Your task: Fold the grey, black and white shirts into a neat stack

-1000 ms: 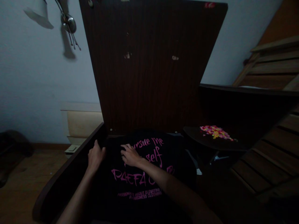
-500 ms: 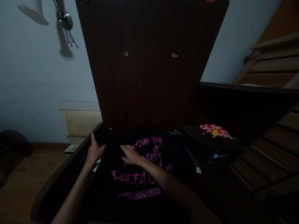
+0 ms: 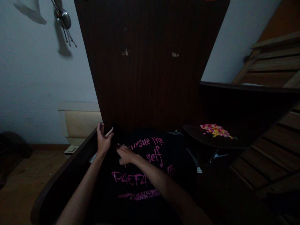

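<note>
Dk panel [image 3: 150, 78] behind blk cloth [image 3: 182, 150] w/ pink "PAEFA" [image 3: 128, 177]; L hand [image 3: 103, 141] spread, R hand [image 3: 126, 155] atop, grip unclear

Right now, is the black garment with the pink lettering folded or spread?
Mostly spread: the black garment lies with its pink lettering facing up in readable rows; whether its edges are tucked under, I cannot tell.

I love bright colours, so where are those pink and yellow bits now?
In the head view, the pink and yellow bits lie on the dark curved shelf to the right of the black printed cloth.
</note>
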